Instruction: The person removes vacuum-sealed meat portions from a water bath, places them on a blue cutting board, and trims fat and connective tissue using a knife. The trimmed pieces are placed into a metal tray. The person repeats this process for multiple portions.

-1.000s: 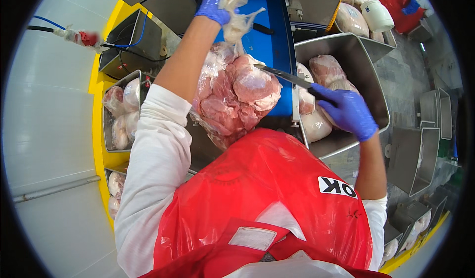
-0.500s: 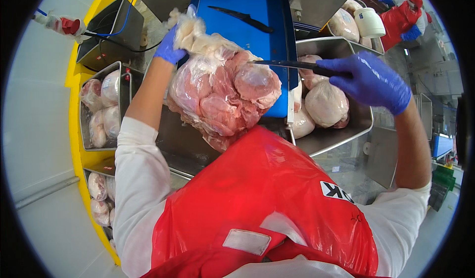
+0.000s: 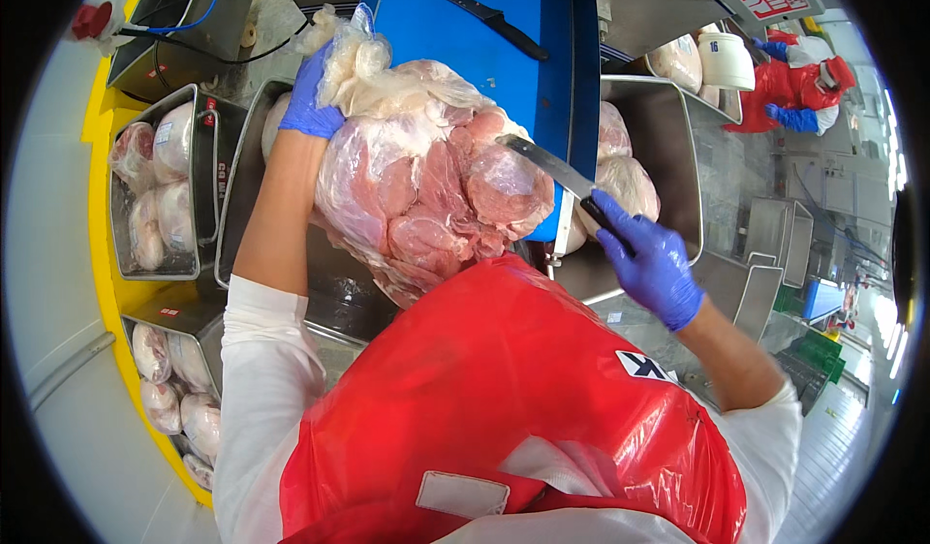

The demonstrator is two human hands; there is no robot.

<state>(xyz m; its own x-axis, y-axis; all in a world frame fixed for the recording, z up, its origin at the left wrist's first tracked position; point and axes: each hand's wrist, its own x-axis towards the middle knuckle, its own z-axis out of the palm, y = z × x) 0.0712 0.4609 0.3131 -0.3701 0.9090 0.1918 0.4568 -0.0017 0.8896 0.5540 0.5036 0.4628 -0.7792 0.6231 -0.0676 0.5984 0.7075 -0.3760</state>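
A large boneless piece of raw pink meat (image 3: 426,190) hangs over the near end of a blue work surface (image 3: 417,35), close against my red apron. My left hand (image 3: 312,103), in a blue glove, is closed on its far left end, where a bunched whitish, translucent layer (image 3: 366,64) gathers; I cannot tell whether that is skin or film. In my right hand (image 3: 651,268), also gloved, is a knife (image 3: 547,166) with a dark handle. Its blade slants up and left, the tip at the upper right part of the meat.
Another knife (image 3: 475,13) with a black handle lies on the blue surface. Metal bins (image 3: 683,195) of wrapped meat stand to the right and along the left (image 3: 203,205). A white container (image 3: 725,62) is at upper right, near another person (image 3: 790,84) in red.
My right hand has come down and inward, and the knife has swung from nearly level to a steep slant. My left hand has shifted slightly left and down with the meat's bunched end.
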